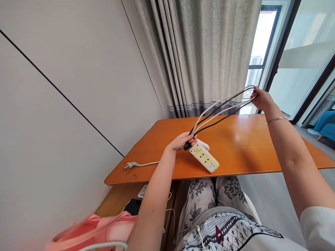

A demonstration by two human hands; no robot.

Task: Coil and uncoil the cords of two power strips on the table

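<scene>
Stretching between two bare hands are four strands of cord, two white strands (227, 108) and two black strands (222, 120); the left hand (182, 141) is curled closed around their near ends, above the table's near half; the right hand (262, 99), raised past the far edge toward the window (258, 66), has its fingers pinched together on the far bends of the cords; one black connector (187, 145) pokes out beneath the left fingers; one power strip (204, 158), pale with yellow markings, slants just below the left hand, its sockets too small to count surely; one white object (203, 144), partly hidden, shows behind the strip; one white plug (131, 165) lies near the left end of the one orange-brown table (243, 139), a single white cord running from it toward the left forearm; lower left are one pink bag (104, 228) and one dark, flat object (133, 206).
</scene>
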